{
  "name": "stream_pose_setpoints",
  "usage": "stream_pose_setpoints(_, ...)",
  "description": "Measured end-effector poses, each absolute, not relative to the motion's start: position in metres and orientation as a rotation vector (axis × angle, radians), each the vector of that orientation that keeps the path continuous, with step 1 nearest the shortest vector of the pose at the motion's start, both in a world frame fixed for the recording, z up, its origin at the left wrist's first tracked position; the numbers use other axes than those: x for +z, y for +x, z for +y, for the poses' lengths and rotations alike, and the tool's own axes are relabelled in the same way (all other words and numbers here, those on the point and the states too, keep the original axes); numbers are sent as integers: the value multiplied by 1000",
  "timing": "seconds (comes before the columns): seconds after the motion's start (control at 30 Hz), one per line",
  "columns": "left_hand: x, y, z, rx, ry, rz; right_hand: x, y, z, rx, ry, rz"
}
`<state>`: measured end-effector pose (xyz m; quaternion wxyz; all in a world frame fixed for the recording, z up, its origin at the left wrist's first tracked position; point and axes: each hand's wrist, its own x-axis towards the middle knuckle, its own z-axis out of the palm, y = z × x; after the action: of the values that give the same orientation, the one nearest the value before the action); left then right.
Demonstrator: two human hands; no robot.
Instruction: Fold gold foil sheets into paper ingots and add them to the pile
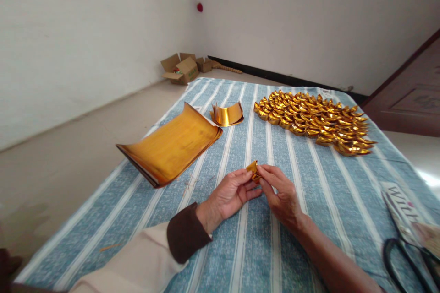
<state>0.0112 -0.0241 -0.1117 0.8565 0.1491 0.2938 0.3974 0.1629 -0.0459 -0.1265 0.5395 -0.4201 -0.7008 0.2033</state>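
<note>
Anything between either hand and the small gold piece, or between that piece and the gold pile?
Nothing visible: the left hand and right hand both hold the small gold piece; past the right hand, only striped cloth lies before the gold pile.

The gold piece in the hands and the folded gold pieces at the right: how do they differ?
The gold piece is held by the left hand and right hand, while the folded pieces rest on the striped cloth. The gold piece is single; the folded pieces are many, packed close together. Both are shiny and gold.
</note>
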Motion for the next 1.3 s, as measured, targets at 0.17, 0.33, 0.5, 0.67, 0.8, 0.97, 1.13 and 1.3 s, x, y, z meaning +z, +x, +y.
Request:
stream_pose_setpoints(0.17, -112, 11, -24, 829, 328, 614, -125, 163, -46, 506, -1017, -1650)
stream_pose_setpoints(0.33, -111, 11, -25, 842, 304, 629, -126, 162, -45, 513, -1034, -1597)
stream_pose_setpoints(0.5, -108, 12, -26, 847, 285, 618, -127, 163, -44, 508, -1072, -1533)
stream_pose_setpoints(0.67, -105, 12, -25, 847, 250, 639, -127, 164, -44, 539, -1089, -1496)
stream_pose_setpoints(0.8, -102, 12, -24, 834, 189, 669, -126, 164, -43, 523, -1084, -1487)
stream_pose_setpoints(0.97, -101, 12, -23, 834, 146, 667, -124, 165, -43, 521, -1103, -1503)
stream_pose_setpoints(1.13, -102, 13, -22, 833, 106, 677, -125, 166, -43, 493, -1112, -1540)
stream_pose_setpoints(1.3, -103, 12, -23, 833, 76, 672, -126, 166, -42, 464, -1097, -1577)
